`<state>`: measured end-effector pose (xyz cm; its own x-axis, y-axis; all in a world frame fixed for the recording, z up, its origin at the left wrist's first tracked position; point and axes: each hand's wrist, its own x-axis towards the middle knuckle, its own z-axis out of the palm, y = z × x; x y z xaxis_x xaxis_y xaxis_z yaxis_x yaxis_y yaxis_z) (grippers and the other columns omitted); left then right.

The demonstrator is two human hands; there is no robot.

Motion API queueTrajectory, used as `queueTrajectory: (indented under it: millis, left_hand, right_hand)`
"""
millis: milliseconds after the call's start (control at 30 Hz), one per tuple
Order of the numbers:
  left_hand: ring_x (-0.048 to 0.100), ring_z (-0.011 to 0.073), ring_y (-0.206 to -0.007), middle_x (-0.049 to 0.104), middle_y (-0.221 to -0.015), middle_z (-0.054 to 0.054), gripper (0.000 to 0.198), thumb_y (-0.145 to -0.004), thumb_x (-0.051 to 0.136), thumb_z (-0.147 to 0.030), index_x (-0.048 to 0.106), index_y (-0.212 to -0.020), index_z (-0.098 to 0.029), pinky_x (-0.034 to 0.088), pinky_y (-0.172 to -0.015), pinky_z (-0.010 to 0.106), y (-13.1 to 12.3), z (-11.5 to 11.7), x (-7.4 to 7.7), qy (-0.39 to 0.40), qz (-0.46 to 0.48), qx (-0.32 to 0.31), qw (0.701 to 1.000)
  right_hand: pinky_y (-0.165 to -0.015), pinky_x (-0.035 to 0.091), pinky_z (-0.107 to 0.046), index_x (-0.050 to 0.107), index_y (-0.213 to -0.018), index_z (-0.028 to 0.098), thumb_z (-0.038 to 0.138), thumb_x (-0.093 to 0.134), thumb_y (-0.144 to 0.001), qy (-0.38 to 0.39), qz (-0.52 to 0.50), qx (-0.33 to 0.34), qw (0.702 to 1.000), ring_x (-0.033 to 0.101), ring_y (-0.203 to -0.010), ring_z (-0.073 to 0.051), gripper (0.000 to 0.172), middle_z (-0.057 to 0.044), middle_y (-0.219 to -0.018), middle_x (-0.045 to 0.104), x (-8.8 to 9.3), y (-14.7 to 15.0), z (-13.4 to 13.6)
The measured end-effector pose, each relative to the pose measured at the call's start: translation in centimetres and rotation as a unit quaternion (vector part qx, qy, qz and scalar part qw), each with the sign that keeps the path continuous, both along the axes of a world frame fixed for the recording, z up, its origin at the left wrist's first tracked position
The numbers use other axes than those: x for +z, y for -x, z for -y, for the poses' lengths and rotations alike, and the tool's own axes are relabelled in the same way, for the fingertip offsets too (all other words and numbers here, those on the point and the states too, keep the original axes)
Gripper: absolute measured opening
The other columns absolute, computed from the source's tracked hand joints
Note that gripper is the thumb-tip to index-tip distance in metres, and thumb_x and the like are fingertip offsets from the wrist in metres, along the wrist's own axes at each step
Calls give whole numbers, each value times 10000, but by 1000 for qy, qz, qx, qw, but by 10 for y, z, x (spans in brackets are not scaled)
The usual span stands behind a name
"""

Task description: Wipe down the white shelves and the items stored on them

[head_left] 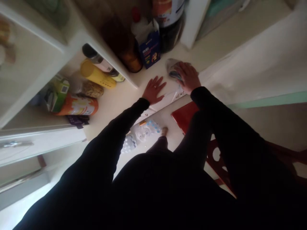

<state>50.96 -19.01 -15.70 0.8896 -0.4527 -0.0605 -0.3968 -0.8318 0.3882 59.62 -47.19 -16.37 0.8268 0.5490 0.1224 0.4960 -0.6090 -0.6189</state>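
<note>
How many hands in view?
2. The left hand lies flat, fingers spread, on the pale shelf; the right hand rests on a crumpled packet just beyond it. No other hands show.

Labels on the blue carton [150, 51] and the orange tin [78, 106] are too blurred to read.

- Between the left hand [153, 90] and the yellow tin [98, 75], the white shelf [115, 103] gives room for a hand to pass.
- Behind the right hand [188, 76], the blue carton [150, 49] and dark bottle [171, 35] stand in the way.
- On the left side, the open white door [28, 76] blocks the passage.
</note>
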Motion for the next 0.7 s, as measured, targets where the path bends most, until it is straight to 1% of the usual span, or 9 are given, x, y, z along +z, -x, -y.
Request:
queueTrajectory:
  millis: [100,200,333,400,467,533,600,667,700]
  left_hand:
    - [206,411,-1790,354,-1881,136,926,-964,632,-773,544,-1699,-216,72,-1459,622,4,3,-1,35,-8,19,999]
    - [216,421,-1787,359,-1879,137,898,-934,705,-711,573,-1675,-221,67,-1455,647,10,17,-2,39,-13,55,998]
    - [271,467,-1760,429,-1837,173,829,-931,748,-583,609,-1657,-207,59,-1448,688,15,42,1,43,-7,146,988]
    - [304,446,-1753,437,-1835,159,809,-959,723,-579,592,-1680,-235,79,-1458,653,16,47,5,46,-1,166,985]
    - [295,433,-1760,392,-1860,156,815,-970,723,-582,573,-1695,-242,109,-1460,635,16,45,10,38,-2,172,984]
    - [271,415,-1773,369,-1871,147,801,-995,695,-580,548,-1712,-254,125,-1455,642,16,40,17,3,-9,164,986]
    - [266,406,-1776,354,-1873,159,798,-1015,658,-569,526,-1726,-232,143,-1450,639,14,39,25,-54,-13,153,987]
    - [290,412,-1768,364,-1864,167,782,-1008,653,-544,546,-1714,-224,185,-1442,631,13,42,32,-119,-12,152,981]
    - [327,414,-1754,398,-1846,170,777,-993,660,-532,566,-1701,-226,225,-1433,623,13,45,34,-153,-10,153,976]
  right_hand:
    - [-1400,179,-591,494,-1666,-22,271,586,-1135,33,15,45,998,276,-1759,-350,614,-312,-1826,349,7,-6,25]
    - [-1406,221,-589,511,-1690,27,222,639,-1091,72,34,72,994,284,-1762,-365,643,-304,-1826,362,9,-14,42]
    - [-1395,301,-649,520,-1698,93,238,634,-1046,86,59,117,988,348,-1731,-408,678,-227,-1833,404,10,-22,52]
    - [-1383,330,-668,517,-1704,145,258,598,-1050,84,73,137,984,379,-1716,-407,669,-185,-1835,420,11,-28,59]
    - [-1375,352,-661,532,-1692,169,275,543,-1071,81,84,141,983,405,-1703,-398,629,-170,-1824,446,11,-39,70]
    - [-1369,370,-650,554,-1674,170,278,507,-1084,75,94,131,984,429,-1688,-395,601,-173,-1809,470,10,-55,86]
    - [-1365,385,-647,582,-1651,171,253,509,-1072,63,104,109,987,451,-1674,-395,589,-170,-1794,493,9,-74,104]
    - [-1356,412,-645,627,-1609,181,193,549,-1019,39,106,93,989,483,-1654,-388,595,-166,-1770,529,9,-93,123]
    - [-1345,436,-640,653,-1581,194,159,573,-981,22,104,92,990,507,-1638,-379,606,-159,-1752,554,8,-102,131]
